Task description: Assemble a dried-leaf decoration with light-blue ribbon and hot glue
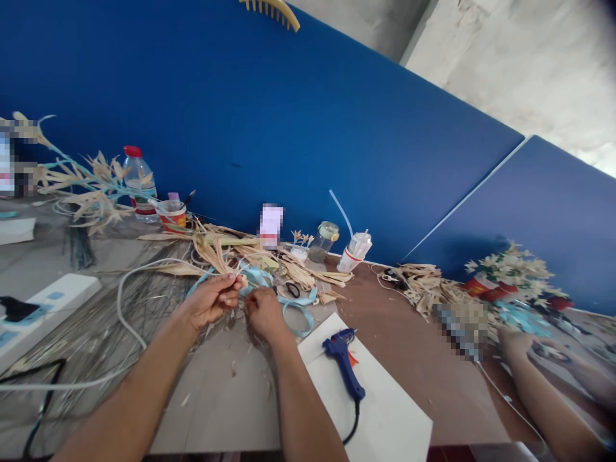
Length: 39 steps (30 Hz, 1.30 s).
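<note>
Partition: smooth, flat blue panels behind the table's back edge, split by a pale slanting seam.
Table: matt surface, grey on the left, brown on the right.
Strands: thin, stiff, greyish, fanned over the table's left part.
Board: white, flat, straight-sided, running to the table's front edge.
Husks: dry, papery, cream strips heaped along the back edge.
Power strip: white plastic, black plug in it, left part of the table.
Left hand: palm turned inward, thumb and fingertips pinching the piece.
Right hand: back upward, fingers curled under; cannot tell what they hold.
Bottle: clear plastic, red cap, label too blurred to read; near the back edge.
Glue gun: dark blue, angled, lying on the board.
Cup: red and yellow, print unreadable, beside the bottle.
Ribbon: light blue, glossy, looped behind and beside the hands.
Piece: small, pale, at the left fingertips, in front of the husks.
</note>
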Available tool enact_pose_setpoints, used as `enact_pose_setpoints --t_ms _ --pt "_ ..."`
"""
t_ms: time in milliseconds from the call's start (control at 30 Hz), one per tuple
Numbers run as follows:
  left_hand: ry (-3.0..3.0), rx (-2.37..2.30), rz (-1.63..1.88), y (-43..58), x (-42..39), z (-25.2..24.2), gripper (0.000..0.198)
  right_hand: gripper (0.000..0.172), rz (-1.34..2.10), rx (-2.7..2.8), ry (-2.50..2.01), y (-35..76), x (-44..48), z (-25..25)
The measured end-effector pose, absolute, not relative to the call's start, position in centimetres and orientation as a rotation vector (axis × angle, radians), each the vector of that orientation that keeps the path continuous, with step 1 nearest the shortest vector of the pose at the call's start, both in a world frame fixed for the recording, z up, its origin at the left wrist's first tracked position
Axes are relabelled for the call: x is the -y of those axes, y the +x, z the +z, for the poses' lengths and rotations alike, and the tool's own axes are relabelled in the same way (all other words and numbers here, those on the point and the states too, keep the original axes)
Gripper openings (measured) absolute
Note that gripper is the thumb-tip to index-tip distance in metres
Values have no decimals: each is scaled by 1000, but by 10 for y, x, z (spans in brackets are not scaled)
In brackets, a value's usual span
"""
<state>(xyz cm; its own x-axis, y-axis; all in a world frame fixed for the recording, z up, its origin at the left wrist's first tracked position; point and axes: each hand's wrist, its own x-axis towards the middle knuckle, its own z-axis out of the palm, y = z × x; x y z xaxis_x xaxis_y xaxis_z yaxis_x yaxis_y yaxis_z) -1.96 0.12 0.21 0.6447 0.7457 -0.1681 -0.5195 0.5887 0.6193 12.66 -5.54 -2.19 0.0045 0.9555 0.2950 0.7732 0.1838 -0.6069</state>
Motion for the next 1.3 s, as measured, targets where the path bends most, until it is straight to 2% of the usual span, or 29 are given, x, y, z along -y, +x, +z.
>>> enact_pose_setpoints --t_ms 233,367,500,700,867,1300 --pt "572 -452 781 -18 0 1 2 8 884 1078 -1380 135 49 -14" --pt "587 -498 765 -12 5 1 3 17 1163 713 -1115 138 50 -9" --pt "586 -526 764 -7 7 1 3 23 1228 645 -988 138 52 -6" --pt "571 -532 783 -8 6 -1 4 20 1144 699 -1076 139 51 -8" --pt "587 -529 797 -11 4 0 2 10 769 1025 -1395 139 49 -12" --pt "608 -504 821 -14 3 1 4 14 544 1302 -1620 133 53 -13"
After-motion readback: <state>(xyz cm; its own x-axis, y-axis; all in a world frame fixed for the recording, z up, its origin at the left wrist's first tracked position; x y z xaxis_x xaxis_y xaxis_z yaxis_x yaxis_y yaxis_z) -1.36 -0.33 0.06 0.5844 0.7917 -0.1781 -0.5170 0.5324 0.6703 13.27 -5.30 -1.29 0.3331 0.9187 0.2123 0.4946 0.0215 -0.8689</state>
